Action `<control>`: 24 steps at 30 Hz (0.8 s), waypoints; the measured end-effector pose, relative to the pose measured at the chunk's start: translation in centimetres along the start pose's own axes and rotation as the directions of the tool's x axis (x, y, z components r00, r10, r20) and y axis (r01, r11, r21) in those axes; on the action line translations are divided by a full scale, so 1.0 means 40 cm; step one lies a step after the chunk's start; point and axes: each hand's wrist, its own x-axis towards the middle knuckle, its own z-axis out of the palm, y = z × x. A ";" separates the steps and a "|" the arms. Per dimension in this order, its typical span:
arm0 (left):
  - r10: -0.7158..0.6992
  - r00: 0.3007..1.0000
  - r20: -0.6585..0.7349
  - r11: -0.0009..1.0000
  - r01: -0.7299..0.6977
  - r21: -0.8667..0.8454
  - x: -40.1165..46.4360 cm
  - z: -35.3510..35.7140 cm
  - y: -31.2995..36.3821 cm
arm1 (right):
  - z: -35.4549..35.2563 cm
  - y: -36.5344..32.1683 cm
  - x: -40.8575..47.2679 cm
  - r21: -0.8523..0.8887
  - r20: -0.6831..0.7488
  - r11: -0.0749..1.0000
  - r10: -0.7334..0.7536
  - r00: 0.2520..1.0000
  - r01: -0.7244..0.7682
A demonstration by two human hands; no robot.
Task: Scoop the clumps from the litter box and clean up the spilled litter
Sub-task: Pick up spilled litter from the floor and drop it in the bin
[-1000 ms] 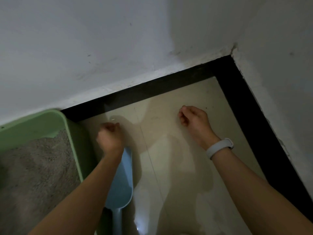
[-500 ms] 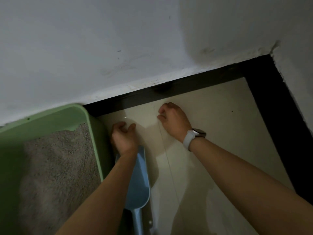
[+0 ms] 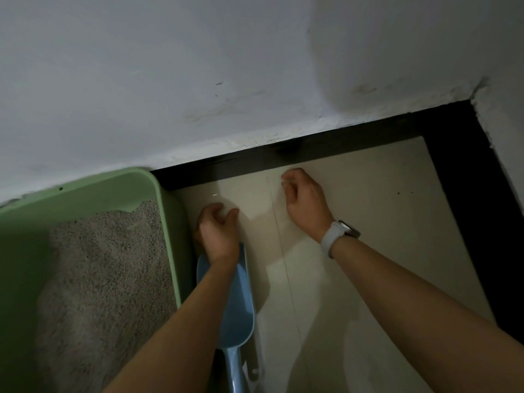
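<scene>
Hands down on the pale floor tile beside the litter box, gathering stray grains.

Left hand cupped with fingers curled, palm down, pressed to the floor just beside the green litter box; whether any grains lay inside, impossible to tell. Right hand likewise curled, fingertips pinched near the dark skirting, white wristband above. Blue scoop lay untouched under the left forearm, smooth hard plastic, bowl toward the wall. Litter sat heaped in the box, fine, grey, gritty. Glossy tile likely let grains skid, so best swept low and slow toward the scoop, with edges of palms kept flat. Few dark specks lay farther right.
</scene>
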 end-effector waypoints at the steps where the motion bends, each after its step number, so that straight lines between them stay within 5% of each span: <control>1: 0.009 1.000 0.012 1.000 -0.009 0.002 -0.003 -0.001 -0.001 | -0.002 0.001 0.000 -0.001 0.012 1.000 -0.015 1.000 0.015; 9: 0.000 1.000 0.003 0.999 0.000 -0.038 0.009 0.003 -0.005 | 0.007 0.000 0.000 -0.150 0.129 0.987 -0.036 0.991 0.055; 19: 0.025 1.000 -0.008 1.000 -0.025 -0.011 0.017 0.012 -0.014 | 0.039 0.005 -0.018 -0.271 0.039 0.953 -0.133 0.990 0.138; 21: 0.037 0.999 0.017 0.998 -0.038 0.057 0.025 0.011 -0.019 | 0.026 -0.008 -0.015 -0.146 0.033 0.984 -0.099 0.995 0.102; 24: 0.100 0.994 0.040 0.992 -0.102 0.070 0.005 0.007 -0.002 | -0.034 -0.028 -0.017 0.273 -0.008 0.940 0.217 0.976 -0.207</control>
